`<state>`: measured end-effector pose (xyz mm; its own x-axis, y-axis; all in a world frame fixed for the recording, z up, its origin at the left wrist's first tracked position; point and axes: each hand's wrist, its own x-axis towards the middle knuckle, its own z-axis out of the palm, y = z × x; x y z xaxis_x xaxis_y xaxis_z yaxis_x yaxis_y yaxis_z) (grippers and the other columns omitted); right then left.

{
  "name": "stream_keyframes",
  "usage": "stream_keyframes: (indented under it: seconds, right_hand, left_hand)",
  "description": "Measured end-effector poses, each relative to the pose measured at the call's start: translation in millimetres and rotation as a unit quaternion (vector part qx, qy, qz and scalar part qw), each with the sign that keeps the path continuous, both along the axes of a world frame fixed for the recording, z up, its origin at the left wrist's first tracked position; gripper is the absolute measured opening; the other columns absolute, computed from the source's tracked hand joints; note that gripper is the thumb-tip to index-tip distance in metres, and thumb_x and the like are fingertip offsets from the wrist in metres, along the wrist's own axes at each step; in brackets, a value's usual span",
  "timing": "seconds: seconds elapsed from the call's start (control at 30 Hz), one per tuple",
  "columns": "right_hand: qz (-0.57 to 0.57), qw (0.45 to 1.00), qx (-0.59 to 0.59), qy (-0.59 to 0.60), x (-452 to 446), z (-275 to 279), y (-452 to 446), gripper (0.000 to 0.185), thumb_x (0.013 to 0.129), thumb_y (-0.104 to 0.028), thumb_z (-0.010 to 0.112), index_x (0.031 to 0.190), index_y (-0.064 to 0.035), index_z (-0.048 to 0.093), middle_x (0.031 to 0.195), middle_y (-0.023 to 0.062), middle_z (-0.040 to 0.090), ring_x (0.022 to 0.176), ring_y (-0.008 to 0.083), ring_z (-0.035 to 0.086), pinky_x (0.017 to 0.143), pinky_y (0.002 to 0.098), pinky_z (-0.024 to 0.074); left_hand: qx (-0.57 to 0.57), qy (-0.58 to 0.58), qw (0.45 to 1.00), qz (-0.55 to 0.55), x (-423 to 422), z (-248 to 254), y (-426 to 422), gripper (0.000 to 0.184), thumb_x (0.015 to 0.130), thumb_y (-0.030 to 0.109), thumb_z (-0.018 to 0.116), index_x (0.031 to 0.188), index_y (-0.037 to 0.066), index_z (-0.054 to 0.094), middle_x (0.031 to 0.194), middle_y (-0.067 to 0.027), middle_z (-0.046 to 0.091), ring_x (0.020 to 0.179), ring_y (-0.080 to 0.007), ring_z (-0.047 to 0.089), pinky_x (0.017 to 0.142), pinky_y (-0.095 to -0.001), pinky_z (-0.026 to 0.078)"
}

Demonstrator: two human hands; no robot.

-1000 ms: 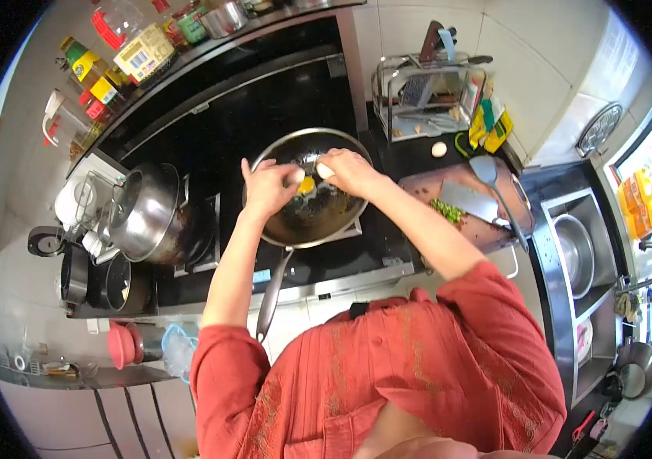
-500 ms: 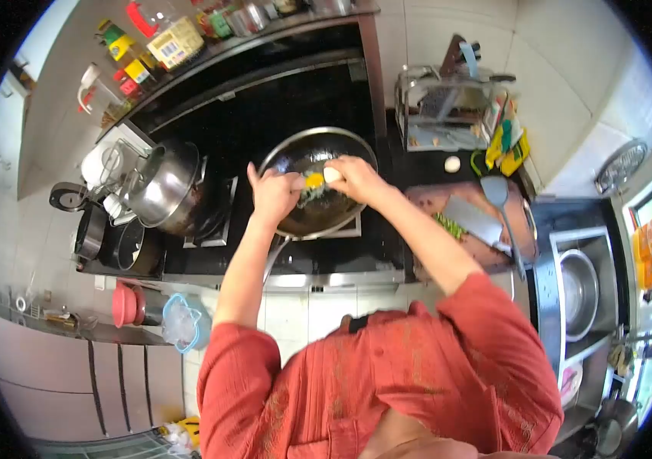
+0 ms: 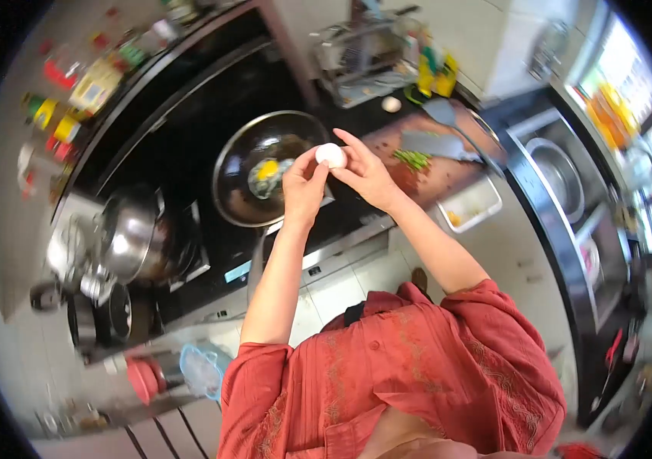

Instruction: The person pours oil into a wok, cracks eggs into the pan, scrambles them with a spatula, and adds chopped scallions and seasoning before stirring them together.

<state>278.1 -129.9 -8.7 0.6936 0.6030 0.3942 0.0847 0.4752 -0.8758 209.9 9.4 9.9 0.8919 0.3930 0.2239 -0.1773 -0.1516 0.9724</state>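
Observation:
A white eggshell (image 3: 331, 154) is pinched between my two hands, just off the right rim of the wok. My left hand (image 3: 305, 183) is closed on it with the thumb pressed against its face. The fingers of my right hand (image 3: 366, 177) touch its other side, the index finger stretched out. Whether the shell is in one piece or nested halves I cannot tell. In the wok (image 3: 234, 200) lies a cracked egg (image 3: 267, 171), its yellow yolk in spread-out white.
Right of the wok, a cutting board (image 3: 387, 141) bears a cleaver (image 3: 434, 144), chopped greens (image 3: 413, 158) and a spatula (image 3: 440, 112). Another egg (image 3: 391, 104) sits behind it. A steel pot (image 3: 128, 236) stands left. A white tray (image 3: 486, 200) is below the board.
The raw egg has left the shell and now lies in the wok. My hands have come together and moved right with the shell. The view has turned to the right.

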Motion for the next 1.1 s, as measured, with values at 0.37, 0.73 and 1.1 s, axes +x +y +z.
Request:
stream_keyframes:
  seconds: [0.37,0.73,1.1]
  right_hand:
    - [-0.459,0.832,-0.311,-0.015,-205.6,-141.5,-194.6,0.041,0.085,-0.014,0.066,0.124,-0.0081,0.055,0.104,0.0155,0.058,0.097,0.0352,0.059,0.081,0.0411,0.0505]
    - [-0.480,0.347,-0.789,0.160,-366.7,-235.7,-339.0,0.087,0.072,-0.031,0.079,0.144,-0.0129,0.034,0.132,0.0238,0.043,0.100,0.0383,0.056,0.084,0.0433,0.0494]
    - [-0.468,0.741,-0.481,-0.019,-163.7,-134.4,-245.7,0.030,0.086,-0.016,0.063,0.114,-0.0053,0.058,0.105,0.0184,0.059,0.095,0.0371,0.061,0.082,0.0442,0.0508]
  left_hand:
    - [0.343,0.155,0.785,-0.493,-58.7,-111.5,-162.9,0.048,0.092,0.020,0.058,0.133,-0.001,0.048,0.116,-0.0243,0.062,0.091,-0.0336,0.066,0.082,-0.0406,0.051]
    - [0.258,0.238,0.673,-0.651,-110.6,-145.5,-279.9,0.053,0.091,0.020,0.062,0.139,0.005,0.044,0.124,-0.0200,0.061,0.095,-0.0261,0.069,0.081,-0.0355,0.054]
    - [0.113,0.204,0.906,-0.352,-62.3,-116.3,-220.3,0.033,0.093,0.019,0.061,0.120,0.000,0.060,0.074,-0.0037,0.062,0.058,-0.0091,0.060,0.055,-0.0260,0.050]
